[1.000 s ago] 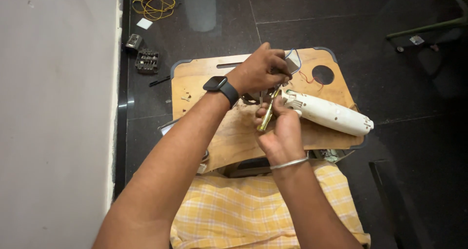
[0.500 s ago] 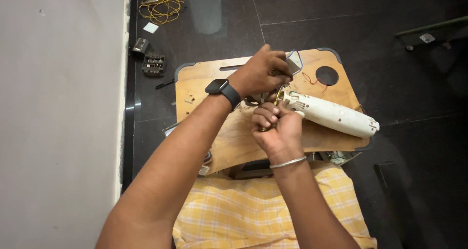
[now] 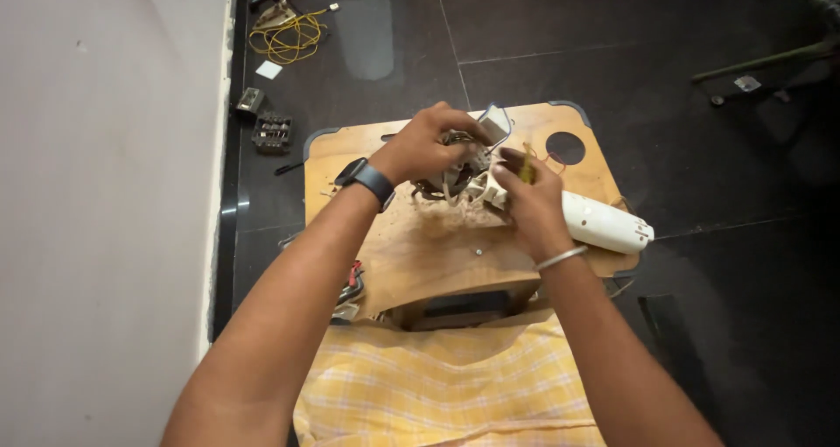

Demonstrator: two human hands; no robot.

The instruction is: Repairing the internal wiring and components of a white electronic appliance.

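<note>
While left hand (image 3: 426,146) grips wiry innards, right hand (image 3: 531,200) steadies smooth white casing (image 3: 604,224).

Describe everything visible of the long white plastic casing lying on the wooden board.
The white casing is a long, rounded shell of smooth plastic with a few small dark holes along it. It lies flat and slanted across the right edge of the wooden board, its far end overhanging the dark floor. Its near end is hidden under the right hand, which covers where it meets the tangle of wires and parts held by the left hand.

R hand (image 3: 531,204) regripped: yellow tool (image 3: 526,171) now upright.
</note>
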